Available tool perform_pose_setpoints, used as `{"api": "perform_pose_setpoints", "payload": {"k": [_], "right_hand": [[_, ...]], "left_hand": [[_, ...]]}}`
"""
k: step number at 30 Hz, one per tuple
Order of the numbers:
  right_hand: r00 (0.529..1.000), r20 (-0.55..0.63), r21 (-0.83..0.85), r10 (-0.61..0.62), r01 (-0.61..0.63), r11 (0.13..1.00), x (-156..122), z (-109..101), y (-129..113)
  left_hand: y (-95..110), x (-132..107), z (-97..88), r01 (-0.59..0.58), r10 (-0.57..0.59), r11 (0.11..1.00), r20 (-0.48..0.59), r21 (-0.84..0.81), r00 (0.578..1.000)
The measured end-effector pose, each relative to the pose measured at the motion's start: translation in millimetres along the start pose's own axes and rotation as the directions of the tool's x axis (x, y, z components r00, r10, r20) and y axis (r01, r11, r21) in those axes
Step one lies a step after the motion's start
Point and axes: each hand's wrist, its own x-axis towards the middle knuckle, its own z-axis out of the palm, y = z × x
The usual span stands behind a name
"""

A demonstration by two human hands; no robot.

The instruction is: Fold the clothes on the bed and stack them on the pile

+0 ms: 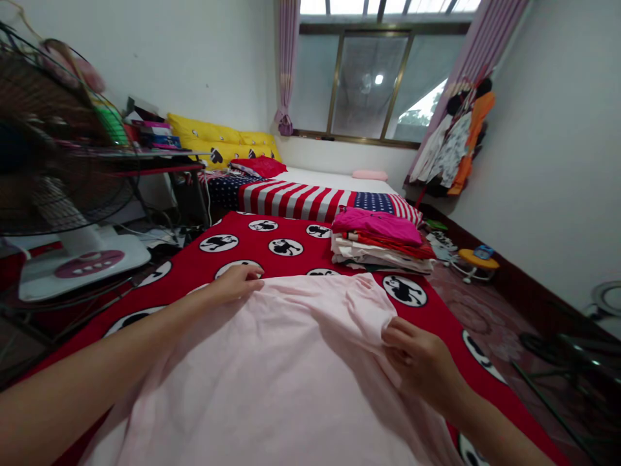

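Note:
A pale pink cloth garment [272,382] lies spread over the near end of the bed, with loose folds toward the far right. My left hand [235,283] grips its far edge, fingers curled over the hem. My right hand [417,356] pinches a gathered fold on the right side. Under the garment is a red bedspread [291,241] printed with black-and-white cartoon circles. Beyond my right hand, a folded stack of clothes [381,243] sits on the bedspread, with bright pink on top and white and red layers below.
A standing electric fan [63,175] fills the left side, next to a dark table [160,155] holding books. Yellow pillows [218,142] and a flag-patterned blanket [295,200] lie further along the bed. Clothes [456,142] hang by the curtained window [373,77]. Small items lie on the floor at right.

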Motion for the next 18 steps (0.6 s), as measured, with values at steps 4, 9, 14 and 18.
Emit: {"api": "perform_pose_setpoints", "payload": {"k": [4, 9, 14, 18], "right_hand": [[0.921, 0.363, 0.069, -0.145, 0.128, 0.989, -30, -17, -36], [0.946, 0.249, 0.226, 0.207, -0.265, 0.937, -19, -9, -14], [0.750, 0.044, 0.505, 0.660, -0.587, 0.633, 32, 13, 45], [0.671, 0.321, 0.605, 0.668, -0.688, 0.400, 57, 22, 57]], "left_hand": [[2, -7, 2.5, -0.159, 0.154, 0.978, 0.051, 0.133, 0.987], [11, -13, -1.4, -0.155, 0.145, 0.974, 0.072, 0.164, 0.987], [36, -21, -8.1, -0.053, 0.037, 0.995, 0.199, 0.079, 0.979], [53, -28, -17.9, -0.033, 0.056, 0.997, 0.366, -0.067, 0.929]]}}
